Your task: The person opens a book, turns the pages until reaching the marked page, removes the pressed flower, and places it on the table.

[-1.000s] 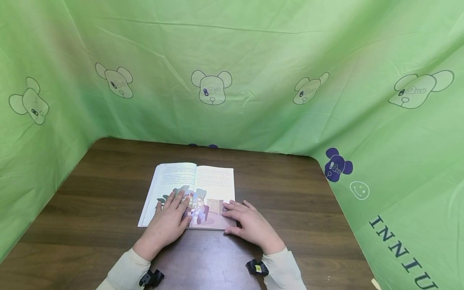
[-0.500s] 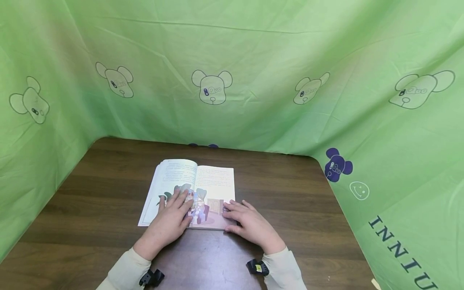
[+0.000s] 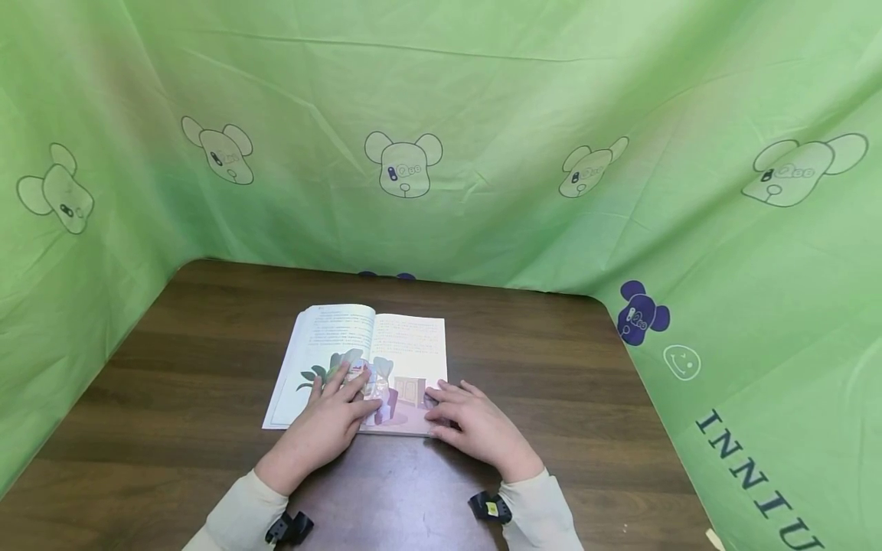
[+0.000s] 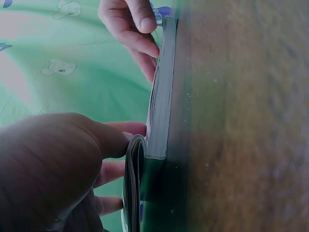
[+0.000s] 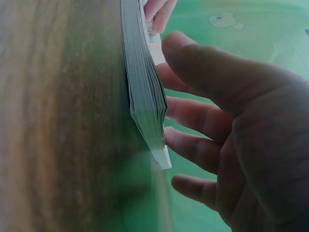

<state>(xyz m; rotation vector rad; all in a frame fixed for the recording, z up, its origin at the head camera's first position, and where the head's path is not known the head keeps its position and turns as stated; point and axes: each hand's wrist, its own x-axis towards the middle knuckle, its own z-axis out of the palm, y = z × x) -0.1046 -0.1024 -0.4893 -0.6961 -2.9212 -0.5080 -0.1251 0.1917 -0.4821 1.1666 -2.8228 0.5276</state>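
An open book point(image 3: 409, 334) lies on the table, with printed text above and a coloured room picture across the lower part of both pages. My left hand point(image 3: 322, 423) rests on the left page near the spine, fingers spread and extended toward the fold. On the lower right corner of the right page lies my right hand point(image 3: 477, 430), its fingers lightly bent and touching the paper. In the right wrist view the book's thick page block point(image 5: 144, 72) stands beside my fingertips, the thumb apart from it. The left wrist view shows the thinner left stack point(image 4: 133, 179) curving up at the spine.
The brown wooden table point(image 3: 551, 367) has rounded far corners. A green curtain point(image 3: 482, 92) printed with bear heads surrounds it at the back and sides. A small pale object point(image 3: 714, 539) shows at the table's right edge. Each wrist wears a black device point(image 3: 491, 506).
My left hand has slid slightly right, its fingers now crossing toward the fold. The left page's upper part has risen into a curve. The right hand stays almost still.
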